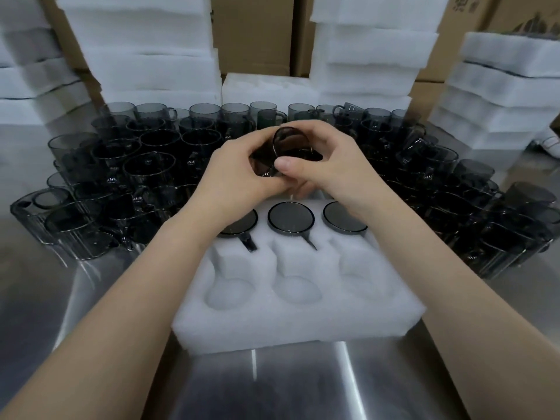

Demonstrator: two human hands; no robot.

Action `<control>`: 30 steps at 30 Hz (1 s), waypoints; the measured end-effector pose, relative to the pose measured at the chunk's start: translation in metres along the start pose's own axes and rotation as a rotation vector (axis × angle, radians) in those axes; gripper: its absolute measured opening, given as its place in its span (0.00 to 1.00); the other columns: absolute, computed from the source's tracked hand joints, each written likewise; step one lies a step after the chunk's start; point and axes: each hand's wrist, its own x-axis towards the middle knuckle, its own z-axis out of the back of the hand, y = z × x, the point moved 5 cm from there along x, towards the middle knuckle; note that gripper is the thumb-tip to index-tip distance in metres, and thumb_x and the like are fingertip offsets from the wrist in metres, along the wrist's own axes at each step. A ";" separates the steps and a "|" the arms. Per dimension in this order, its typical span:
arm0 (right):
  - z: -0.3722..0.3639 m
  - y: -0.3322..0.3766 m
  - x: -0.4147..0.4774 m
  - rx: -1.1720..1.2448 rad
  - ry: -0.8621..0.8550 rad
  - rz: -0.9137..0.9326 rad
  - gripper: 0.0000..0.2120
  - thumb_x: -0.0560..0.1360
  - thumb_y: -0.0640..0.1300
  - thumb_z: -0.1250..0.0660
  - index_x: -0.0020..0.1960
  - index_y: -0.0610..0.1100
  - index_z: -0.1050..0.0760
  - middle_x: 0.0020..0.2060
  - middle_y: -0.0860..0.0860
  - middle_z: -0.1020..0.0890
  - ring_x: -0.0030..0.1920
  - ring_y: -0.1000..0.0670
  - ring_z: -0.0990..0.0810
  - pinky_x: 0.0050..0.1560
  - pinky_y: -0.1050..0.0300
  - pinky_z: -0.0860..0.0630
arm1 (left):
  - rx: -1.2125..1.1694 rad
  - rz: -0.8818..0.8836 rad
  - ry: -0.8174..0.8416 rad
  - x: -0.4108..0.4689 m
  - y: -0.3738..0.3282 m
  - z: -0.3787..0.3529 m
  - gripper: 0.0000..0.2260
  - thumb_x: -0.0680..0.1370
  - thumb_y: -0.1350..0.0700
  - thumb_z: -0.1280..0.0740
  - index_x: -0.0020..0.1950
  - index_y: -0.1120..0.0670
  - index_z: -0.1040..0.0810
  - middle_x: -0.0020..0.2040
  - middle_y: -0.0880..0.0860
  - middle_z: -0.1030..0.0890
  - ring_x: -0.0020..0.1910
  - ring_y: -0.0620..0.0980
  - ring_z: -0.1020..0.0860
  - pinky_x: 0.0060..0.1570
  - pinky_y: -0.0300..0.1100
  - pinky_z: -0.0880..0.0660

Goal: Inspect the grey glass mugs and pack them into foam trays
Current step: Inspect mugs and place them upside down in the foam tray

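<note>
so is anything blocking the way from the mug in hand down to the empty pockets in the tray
Nothing visible does. The left hand and right hand hold the mug over the far edge of the foam tray; three mugs fill its far row, and the near pockets lie open.

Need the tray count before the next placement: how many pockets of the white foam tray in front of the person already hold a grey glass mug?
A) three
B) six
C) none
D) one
A: three grey glass mugs sit in the far row of the white foam tray, its three near pockets are empty, and the left hand and right hand hold a fourth mug.
</note>
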 end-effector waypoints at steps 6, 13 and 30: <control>-0.001 0.001 -0.003 -0.091 -0.073 -0.011 0.16 0.67 0.49 0.22 0.47 0.49 0.27 0.44 0.49 0.18 0.35 0.53 0.18 0.27 0.59 0.25 | 0.053 -0.072 0.007 -0.002 -0.001 -0.003 0.29 0.66 0.58 0.21 0.65 0.45 0.22 0.52 0.38 0.18 0.55 0.36 0.21 0.59 0.35 0.26; 0.003 -0.003 -0.004 0.108 -0.139 -0.103 0.11 0.76 0.50 0.30 0.38 0.49 0.28 0.44 0.44 0.18 0.31 0.43 0.17 0.25 0.59 0.25 | 0.093 -0.117 0.043 -0.001 0.001 -0.006 0.32 0.67 0.59 0.21 0.69 0.46 0.25 0.59 0.40 0.20 0.60 0.36 0.23 0.63 0.33 0.30; -0.003 -0.006 -0.004 0.365 0.126 -0.092 0.22 0.68 0.37 0.28 0.62 0.43 0.26 0.49 0.43 0.18 0.36 0.44 0.16 0.38 0.56 0.18 | -0.159 -0.045 -0.002 0.003 0.014 0.001 0.24 0.66 0.58 0.24 0.60 0.47 0.21 0.54 0.45 0.17 0.56 0.42 0.20 0.60 0.40 0.25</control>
